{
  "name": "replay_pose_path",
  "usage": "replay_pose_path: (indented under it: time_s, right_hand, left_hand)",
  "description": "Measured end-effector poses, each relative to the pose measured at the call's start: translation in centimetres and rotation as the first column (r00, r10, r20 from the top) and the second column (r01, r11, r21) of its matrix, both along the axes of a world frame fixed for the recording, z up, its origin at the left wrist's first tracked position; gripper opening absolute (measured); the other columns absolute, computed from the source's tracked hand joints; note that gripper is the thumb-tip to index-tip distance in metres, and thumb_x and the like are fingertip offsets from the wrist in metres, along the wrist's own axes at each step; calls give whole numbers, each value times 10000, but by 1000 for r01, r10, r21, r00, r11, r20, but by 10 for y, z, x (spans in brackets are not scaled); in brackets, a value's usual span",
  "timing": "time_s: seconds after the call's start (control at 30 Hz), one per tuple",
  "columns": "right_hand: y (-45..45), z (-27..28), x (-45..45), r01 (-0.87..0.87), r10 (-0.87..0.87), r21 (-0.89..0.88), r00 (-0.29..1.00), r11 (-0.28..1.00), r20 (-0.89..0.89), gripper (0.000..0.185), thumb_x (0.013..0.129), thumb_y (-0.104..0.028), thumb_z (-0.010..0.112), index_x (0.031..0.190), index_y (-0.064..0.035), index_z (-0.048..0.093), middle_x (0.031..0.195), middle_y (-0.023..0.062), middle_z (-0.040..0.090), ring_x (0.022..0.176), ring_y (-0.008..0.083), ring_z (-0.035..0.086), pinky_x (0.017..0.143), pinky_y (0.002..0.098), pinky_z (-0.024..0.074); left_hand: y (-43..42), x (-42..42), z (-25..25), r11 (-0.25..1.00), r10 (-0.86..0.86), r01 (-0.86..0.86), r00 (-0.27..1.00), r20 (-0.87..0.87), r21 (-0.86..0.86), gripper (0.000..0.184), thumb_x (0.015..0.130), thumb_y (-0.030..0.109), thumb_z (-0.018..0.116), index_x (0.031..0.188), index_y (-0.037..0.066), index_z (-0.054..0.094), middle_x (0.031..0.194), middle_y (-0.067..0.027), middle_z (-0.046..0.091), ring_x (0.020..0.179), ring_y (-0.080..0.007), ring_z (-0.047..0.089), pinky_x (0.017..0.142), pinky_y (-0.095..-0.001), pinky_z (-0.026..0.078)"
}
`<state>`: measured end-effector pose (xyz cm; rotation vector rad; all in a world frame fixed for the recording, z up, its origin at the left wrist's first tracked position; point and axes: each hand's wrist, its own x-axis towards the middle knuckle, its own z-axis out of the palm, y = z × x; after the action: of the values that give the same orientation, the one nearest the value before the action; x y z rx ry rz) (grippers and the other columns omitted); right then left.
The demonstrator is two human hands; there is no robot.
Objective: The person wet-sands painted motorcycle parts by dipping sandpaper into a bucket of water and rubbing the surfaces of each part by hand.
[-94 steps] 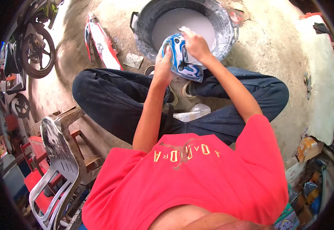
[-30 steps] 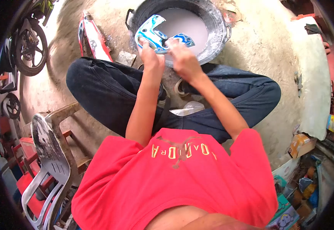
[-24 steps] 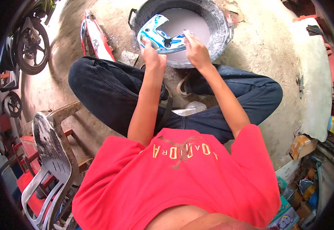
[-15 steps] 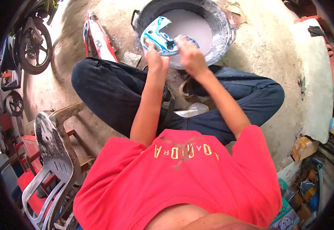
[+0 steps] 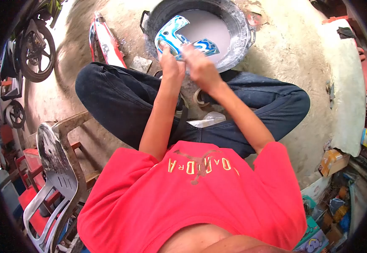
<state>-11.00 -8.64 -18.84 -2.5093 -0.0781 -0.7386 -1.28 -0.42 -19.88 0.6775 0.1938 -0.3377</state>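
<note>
A curved blue-and-white patterned panel (image 5: 206,47), like a piece of motorcycle fairing, is held above the near left part of a black tub (image 5: 243,57). My left hand (image 5: 169,63) grips its lower left edge, thumb on top. My right hand (image 5: 200,69) is closed against the panel's middle, fingertips on its surface. It is slightly blurred, and whatever may be under those fingers is hidden. Cloudy whitish liquid (image 5: 217,29) lies in the tub below the panel.
A red-and-white panel (image 5: 107,44) and a small flat greyish piece (image 5: 141,64) lie on the concrete floor left of the tub. A worn grey plastic chair (image 5: 59,168) stands at left, with motorcycle wheels (image 5: 38,50) beyond. At right is a cardboard box (image 5: 334,162).
My right hand has slid left and slightly down along the panel, uncovering more of its right end. My left hand keeps its grip. The whole view has shifted slightly.
</note>
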Motion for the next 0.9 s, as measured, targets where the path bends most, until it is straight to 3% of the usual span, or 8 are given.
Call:
replay_pose_path:
  time_s: [0.27, 0.4, 0.47, 0.57, 0.67, 0.7, 0.8, 0.9]
  right_hand:
    - [-49, -20, 10, 317, -305, 73, 942, 946, -141, 373, 973, -116, 509, 1291, 61, 590, 1290, 270, 630, 1201, 402, 609, 1068, 451, 466]
    - [-4, 6, 1, 61, -64, -92, 997, 994, -31, 397, 961, -113, 521, 1316, 53, 585, 1366, 243, 606, 1284, 367, 581, 1098, 447, 449]
    - [-29, 0, 5, 132, -130, -167, 991, 977, 20, 379, 975, -112, 499, 1306, 44, 599, 1336, 243, 625, 1271, 356, 592, 1093, 447, 452]
    - [-72, -10, 8, 417, -324, 225, 876, 881, -356, 384, 1016, -135, 468, 1341, 46, 561, 1365, 271, 586, 1258, 412, 575, 1099, 452, 439]
    - [-52, 8, -2, 271, -243, 193, 957, 943, -156, 398, 1002, -118, 476, 1355, 50, 552, 1373, 272, 581, 1270, 422, 565, 1105, 470, 431]
    - [-41, -7, -2, 181, -181, -1, 983, 984, -21, 412, 984, -91, 480, 1365, 52, 548, 1370, 266, 588, 1271, 412, 571, 1094, 468, 443]
    - [-16, 10, -11, 59, -56, -120, 998, 991, 33, 406, 967, -80, 495, 1345, 51, 566, 1329, 246, 623, 1235, 385, 607, 1049, 450, 483]
    - [-58, -3, 1, 314, -309, 130, 949, 940, -59, 281, 973, -93, 503, 1195, 38, 615, 1135, 264, 658, 1050, 425, 646, 903, 486, 522]
  left_hand:
    - [-3, 7, -11, 996, 63, -66, 997, -46, -63, 377, 1122, 276, 348, 1461, 114, 375, 1453, -116, 502, 1326, -301, 524, 1065, -512, 497]
    - [-4, -2, 9, 998, 60, -60, 998, -3, 31, 343, 1097, 228, 447, 1416, 128, 372, 1377, -118, 536, 1218, -280, 596, 1014, -465, 536]
    - [-1, -4, 7, 998, 33, -32, 999, -9, 61, 319, 1074, 173, 512, 1365, 108, 398, 1310, -112, 567, 1165, -264, 619, 992, -441, 550]
    - [2, 1, 1, 994, -105, 107, 994, 40, -39, 412, 974, 81, 680, 1289, 94, 415, 1226, -109, 591, 1119, -231, 631, 962, -437, 560]
    - [0, -1, 8, 986, -158, 161, 985, 62, -46, 462, 943, 32, 700, 1284, 105, 396, 1230, -109, 580, 1121, -236, 629, 955, -454, 559]
    - [-1, -1, 8, 984, -169, 172, 983, 71, -43, 482, 935, 11, 702, 1287, 108, 386, 1233, -109, 575, 1123, -239, 628, 953, -461, 559]
    - [6, -3, 9, 961, -253, 262, 962, 107, -92, 574, 909, -47, 688, 1329, 129, 339, 1263, -112, 549, 1149, -255, 616, 961, -500, 545]
    - [9, -5, 15, 937, -288, 301, 953, 99, -175, 658, 903, -51, 675, 1388, 166, 287, 1319, -114, 520, 1195, -278, 593, 1029, -555, 487]
